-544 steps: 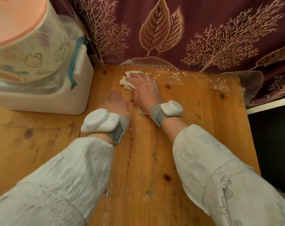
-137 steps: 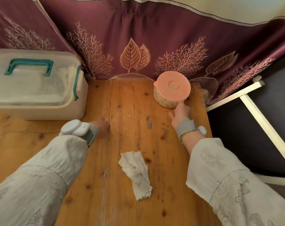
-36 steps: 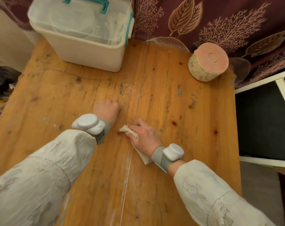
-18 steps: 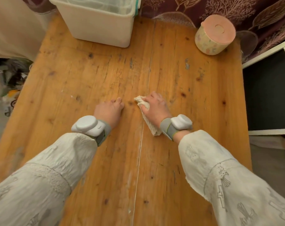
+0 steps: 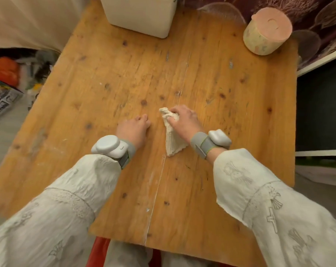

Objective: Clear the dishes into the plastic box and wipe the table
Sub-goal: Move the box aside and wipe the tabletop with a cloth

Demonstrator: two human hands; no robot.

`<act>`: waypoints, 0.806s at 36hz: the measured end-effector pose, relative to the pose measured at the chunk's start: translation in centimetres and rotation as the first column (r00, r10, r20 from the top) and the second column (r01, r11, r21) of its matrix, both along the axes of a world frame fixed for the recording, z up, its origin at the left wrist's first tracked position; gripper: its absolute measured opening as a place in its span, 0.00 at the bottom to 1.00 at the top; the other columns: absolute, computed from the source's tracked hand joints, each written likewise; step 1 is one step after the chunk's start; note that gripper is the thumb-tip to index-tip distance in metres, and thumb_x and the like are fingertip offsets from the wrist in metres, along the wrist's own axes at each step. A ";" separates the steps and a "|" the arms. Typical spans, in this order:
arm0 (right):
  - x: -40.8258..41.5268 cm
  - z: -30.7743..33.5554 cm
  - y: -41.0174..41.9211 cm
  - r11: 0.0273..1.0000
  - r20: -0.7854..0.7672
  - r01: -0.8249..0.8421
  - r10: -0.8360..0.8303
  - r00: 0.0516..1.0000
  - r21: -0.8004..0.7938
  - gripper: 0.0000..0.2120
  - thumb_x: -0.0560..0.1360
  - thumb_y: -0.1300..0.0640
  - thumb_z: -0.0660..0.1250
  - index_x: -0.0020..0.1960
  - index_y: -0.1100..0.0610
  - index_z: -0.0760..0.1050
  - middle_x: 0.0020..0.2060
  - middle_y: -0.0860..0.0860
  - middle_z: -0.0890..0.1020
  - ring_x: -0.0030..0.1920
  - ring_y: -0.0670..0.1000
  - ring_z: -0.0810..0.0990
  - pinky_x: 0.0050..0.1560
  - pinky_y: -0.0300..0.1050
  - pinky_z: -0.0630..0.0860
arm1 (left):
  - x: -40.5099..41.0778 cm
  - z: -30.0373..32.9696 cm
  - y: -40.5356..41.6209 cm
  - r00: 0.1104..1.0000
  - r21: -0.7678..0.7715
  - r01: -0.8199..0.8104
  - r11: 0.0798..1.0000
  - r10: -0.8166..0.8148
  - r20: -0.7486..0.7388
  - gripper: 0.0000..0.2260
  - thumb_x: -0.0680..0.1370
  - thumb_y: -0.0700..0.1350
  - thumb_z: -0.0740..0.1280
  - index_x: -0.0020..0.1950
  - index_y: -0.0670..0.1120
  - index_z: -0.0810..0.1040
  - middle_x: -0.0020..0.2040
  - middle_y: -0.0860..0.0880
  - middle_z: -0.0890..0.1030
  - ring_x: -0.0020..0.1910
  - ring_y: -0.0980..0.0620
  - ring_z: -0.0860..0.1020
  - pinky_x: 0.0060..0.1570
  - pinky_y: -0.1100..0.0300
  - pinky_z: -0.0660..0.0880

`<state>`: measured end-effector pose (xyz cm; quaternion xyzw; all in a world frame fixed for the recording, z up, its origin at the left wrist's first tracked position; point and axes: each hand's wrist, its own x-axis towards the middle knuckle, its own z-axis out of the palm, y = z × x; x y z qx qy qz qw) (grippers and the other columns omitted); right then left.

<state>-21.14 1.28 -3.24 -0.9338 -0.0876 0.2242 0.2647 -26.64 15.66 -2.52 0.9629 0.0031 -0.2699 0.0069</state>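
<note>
Meanwhile the right hand [image 5: 184,122] grips the bunched cloth [image 5: 172,135] on the middle of the wooden table [image 5: 105,78], while the left hand [image 5: 133,130] rests beside it, fingers loosely curled, the plastic box [image 5: 140,14] at the far edge.

One wooden table [image 5: 105,83] holds one white plastic box [image 5: 140,16], one lidded round container [image 5: 265,30] and one crumpled cloth [image 5: 172,137]. Two hands show, left hand [image 5: 133,130] and right hand [image 5: 184,120], with two wrist devices.
</note>
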 end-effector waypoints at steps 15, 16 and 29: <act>-13.1 -1.3 -2.6 0.845 -0.017 -0.534 0.535 0.845 0.038 0.15 0.78 0.53 0.62 0.61 0.58 0.75 0.56 0.53 0.77 0.59 0.52 0.71 0.61 0.40 0.62 | -3.9 -0.1 -0.4 0.998 -0.032 -0.065 0.997 0.065 -0.007 0.25 0.79 0.37 0.54 0.76 0.51 0.58 0.77 0.46 0.55 0.67 0.43 0.70 0.57 0.54 0.71; -14.2 -0.9 -2.4 0.812 -0.062 -0.582 0.584 0.809 0.045 0.15 0.78 0.52 0.62 0.62 0.57 0.75 0.57 0.53 0.77 0.60 0.52 0.72 0.62 0.42 0.63 | -4.0 0.0 -0.5 0.998 -0.033 -0.059 0.998 0.059 -0.007 0.25 0.79 0.37 0.54 0.76 0.50 0.58 0.77 0.46 0.55 0.68 0.43 0.69 0.57 0.53 0.71; -13.5 -0.4 -0.3 0.868 -0.031 -0.492 0.491 0.871 -0.070 0.14 0.79 0.52 0.61 0.62 0.57 0.72 0.57 0.53 0.75 0.60 0.53 0.70 0.59 0.41 0.62 | -7.2 0.8 0.4 0.994 -0.023 0.083 0.996 -0.084 -0.074 0.25 0.78 0.38 0.55 0.75 0.49 0.59 0.76 0.49 0.55 0.69 0.47 0.66 0.55 0.51 0.72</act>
